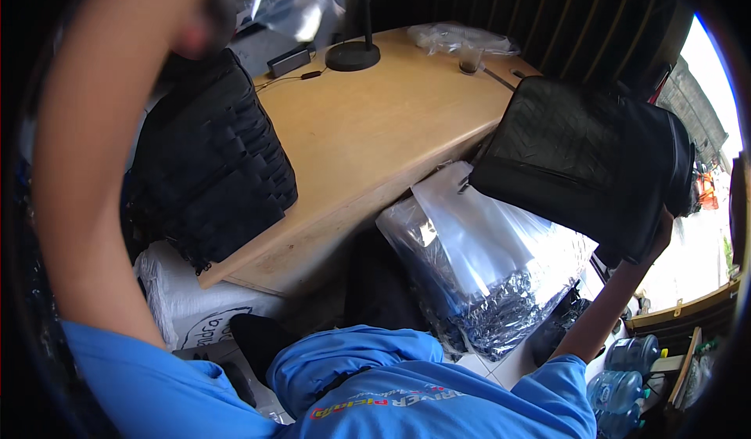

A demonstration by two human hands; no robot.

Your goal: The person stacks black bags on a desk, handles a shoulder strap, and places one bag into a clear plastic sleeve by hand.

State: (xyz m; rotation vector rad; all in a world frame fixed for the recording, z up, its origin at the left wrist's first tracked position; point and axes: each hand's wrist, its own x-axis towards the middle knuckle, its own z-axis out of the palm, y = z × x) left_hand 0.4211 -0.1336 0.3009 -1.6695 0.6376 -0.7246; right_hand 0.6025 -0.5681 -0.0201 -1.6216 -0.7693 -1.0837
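Observation:
On the right, my right hand (663, 232) is closed on the lower edge of a black bag (575, 138), which is lifted beside the table and tilted. The bag has a ribbed or quilted front panel. My left forearm (94, 150) reaches up across the left side to the top edge. The left hand there is cut off or smeared, so its fingers cannot be made out. Close by are a blurred dark thing (219, 13) and blurred clear plastic (289, 1). Whether the hand touches either is unclear.
A stack of folded black bags (215, 154) stands on the left of the wooden table (375, 118). Behind are a black round stand (352, 56), a glass (469, 61) and clear plastic (461, 39). Plastic-wrapped packs (477, 251) lie below the table edge; water jugs (618, 388) stand lower right.

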